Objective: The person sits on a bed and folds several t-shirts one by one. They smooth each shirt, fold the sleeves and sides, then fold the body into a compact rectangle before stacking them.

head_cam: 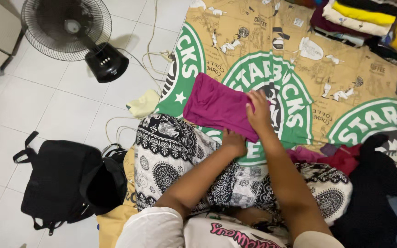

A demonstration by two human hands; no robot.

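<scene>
A folded magenta garment (214, 104) lies on a tan printed cloth with green round emblems (345, 78). My right hand (259, 112) presses flat on the garment's right end, fingers spread. My left hand (233, 142) rests at the garment's near edge, fingers curled against the fabric; whether it grips the cloth I cannot tell. My knees in black-and-white patterned trousers (171, 151) lie just below the garment.
A stack of folded clothes (359, 16) sits at the top right. A heap of unfolded dark, red and white clothes (382, 183) lies at the right. On the white tiled floor at the left are a black bag (60, 181), a black standing fan (70, 32), cables and a pale yellow cloth (144, 104).
</scene>
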